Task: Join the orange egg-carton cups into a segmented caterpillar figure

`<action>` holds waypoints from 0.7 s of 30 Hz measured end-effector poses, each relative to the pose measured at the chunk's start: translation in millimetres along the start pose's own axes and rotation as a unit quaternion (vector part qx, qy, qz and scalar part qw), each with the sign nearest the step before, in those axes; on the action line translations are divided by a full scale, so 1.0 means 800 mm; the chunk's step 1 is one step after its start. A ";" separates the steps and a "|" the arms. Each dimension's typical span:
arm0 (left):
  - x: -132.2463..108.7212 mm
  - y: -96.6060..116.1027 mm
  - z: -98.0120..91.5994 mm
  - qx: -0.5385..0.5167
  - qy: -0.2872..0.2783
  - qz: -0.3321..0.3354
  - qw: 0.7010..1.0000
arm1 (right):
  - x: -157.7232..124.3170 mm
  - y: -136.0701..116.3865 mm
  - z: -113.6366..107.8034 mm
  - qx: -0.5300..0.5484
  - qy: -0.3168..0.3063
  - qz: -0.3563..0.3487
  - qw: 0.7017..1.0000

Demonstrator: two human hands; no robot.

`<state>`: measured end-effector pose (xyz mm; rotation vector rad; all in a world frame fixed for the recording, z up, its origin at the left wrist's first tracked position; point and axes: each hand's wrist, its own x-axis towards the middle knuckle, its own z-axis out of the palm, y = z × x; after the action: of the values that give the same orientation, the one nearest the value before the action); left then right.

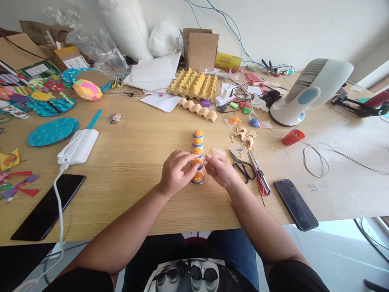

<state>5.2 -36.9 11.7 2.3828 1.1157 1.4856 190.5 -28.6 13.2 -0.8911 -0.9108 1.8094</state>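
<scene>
The row of cups (197, 142) lies mid-table, running away from the person and well back from the near edge. Bare wood stretches wide to its left as far as the white power bank (79, 146). To the right the room is tighter: scissors (243, 166) sit just beside the right hand (220, 170), with a red utility knife (259, 178) next to them.

I count five cups, domed, orange and blue-banded, set touching in a line. The left hand (174, 172) curls narrowly, fingers and thumb closed on the fourth cup. The right hand's fingertips are bunched tight against the row; I cannot tell whether they pinch anything.

Two dark, glossy phones lie flat. One (296, 205) is at the near edge on the right, and the other (48, 207) is on the left. Further back are a yellow pulp egg tray (194, 83) and a smooth white fan (306, 91).
</scene>
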 end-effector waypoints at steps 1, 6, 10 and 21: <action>0.000 0.000 0.000 0.000 0.001 0.002 1.000 | 0.000 -0.001 0.000 0.000 0.002 0.001 1.000; 0.000 0.001 -0.001 0.001 0.004 0.006 1.000 | 0.000 -0.002 0.000 -0.004 -0.003 -0.004 1.000; 0.000 0.001 -0.001 -0.002 0.001 0.006 1.000 | 0.000 -0.001 0.000 -0.004 0.004 -0.008 1.000; -0.001 0.001 0.000 -0.001 -0.003 0.011 1.000 | 0.000 0.000 0.000 -0.014 0.004 -0.004 1.000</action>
<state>5.2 -37.9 11.9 2.4053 1.0888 1.4841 190.4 -28.6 13.2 -0.9112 -0.9348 1.7890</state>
